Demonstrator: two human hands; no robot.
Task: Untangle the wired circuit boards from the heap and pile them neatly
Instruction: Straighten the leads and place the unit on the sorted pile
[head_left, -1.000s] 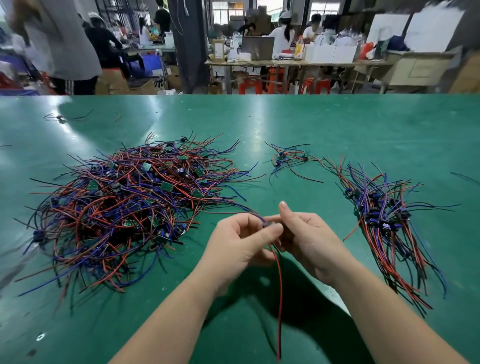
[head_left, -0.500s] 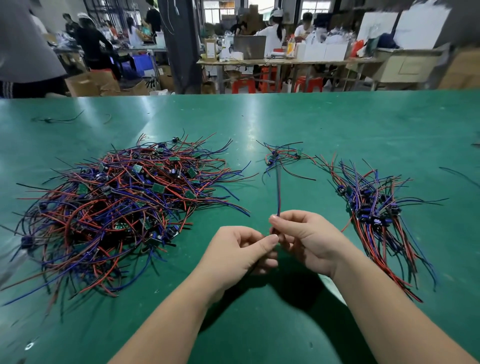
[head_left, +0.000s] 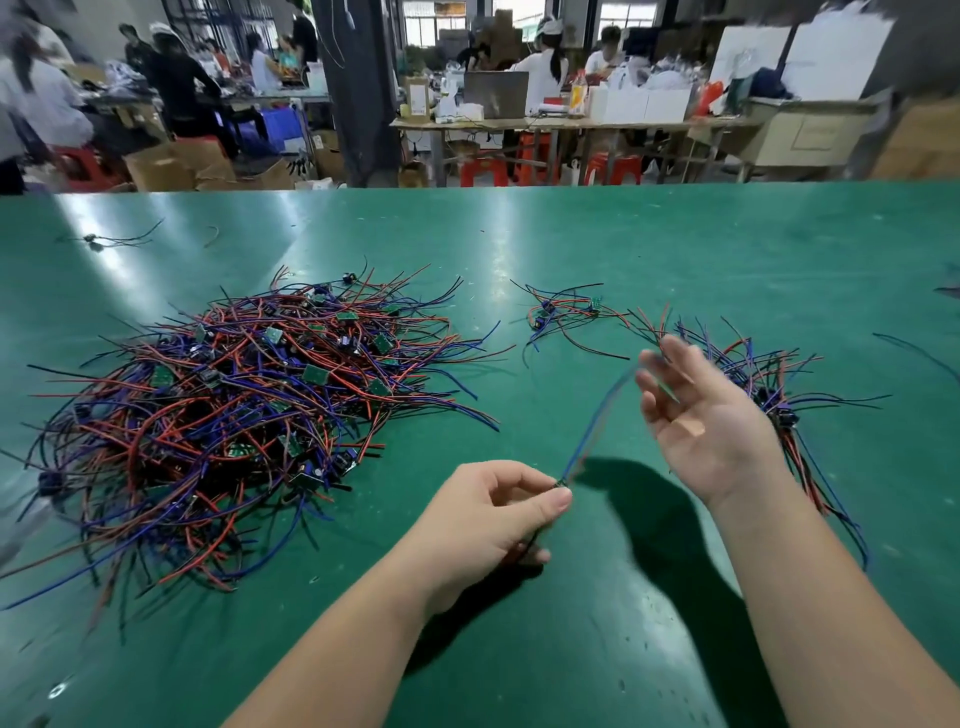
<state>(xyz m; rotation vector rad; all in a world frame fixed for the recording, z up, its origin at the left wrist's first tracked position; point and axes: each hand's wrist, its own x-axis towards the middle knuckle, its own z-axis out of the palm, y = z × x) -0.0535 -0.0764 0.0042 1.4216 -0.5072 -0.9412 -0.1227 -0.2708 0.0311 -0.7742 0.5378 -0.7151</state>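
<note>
A big tangled heap (head_left: 228, 415) of small green circuit boards with red, blue and black wires lies on the left of the green table (head_left: 571, 244). A combed-out pile (head_left: 779, 395) of the same boards lies on the right. My left hand (head_left: 488, 525) pinches one wired board (head_left: 563, 486) between thumb and fingers above the table. Its blurred blue wires (head_left: 597, 421) run up and right to my right hand (head_left: 701, 415), which is lifted with fingers loosely spread, palm toward me, the wire ends passing its fingertips.
A small cluster of two or three wired boards (head_left: 561, 314) lies between heap and pile. A stray wired piece (head_left: 104, 240) sits at far left, a loose wire (head_left: 914, 353) at far right. Beyond the table's far edge are workbenches, stools and people.
My hands were together, holding one wired board. Now my right hand has swung up and to the right, stroking along the wires, while my left hand keeps its pinch lower down.
</note>
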